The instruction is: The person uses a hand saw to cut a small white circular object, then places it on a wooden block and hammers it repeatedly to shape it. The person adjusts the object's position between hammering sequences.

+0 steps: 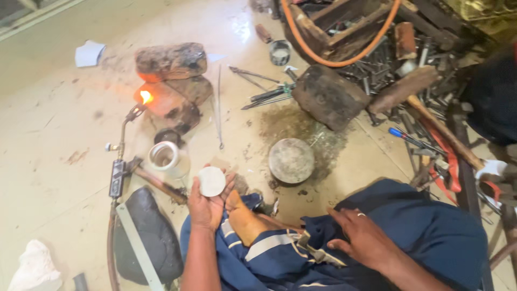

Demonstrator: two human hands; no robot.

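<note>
From the head view I see my left hand [207,202] raised just above my knee, palm up and fingers curled around a small white round container [211,181], which it holds by the rim with the flat face turned toward me. My right hand [366,240] lies flat and loosely spread on the dark blue cloth [425,231] over my lap, holding nothing, a ring on one finger. Just left of the held container, a white cup-shaped vessel [164,157] stands on the pale floor [48,140], touching or nearly touching a wooden handle beside it. Further left a gas torch [123,145] lies along the floor with its nozzle pointing away from me, and a small orange flame [145,97] burns at its tip against a scorched brick [172,102]; a second charred brick [171,60] sits just behind that one. Ahead of my knees a round grey metal block [291,160] rests on a patch of dark dust. Beyond it lie tweezers and tongs [264,94] beside a dark wooden block [328,97], with an orange hose [344,56] looping over a cluttered wooden tray. To the right a hammer [431,121] rests among scattered tools, well apart from both hands.
</note>
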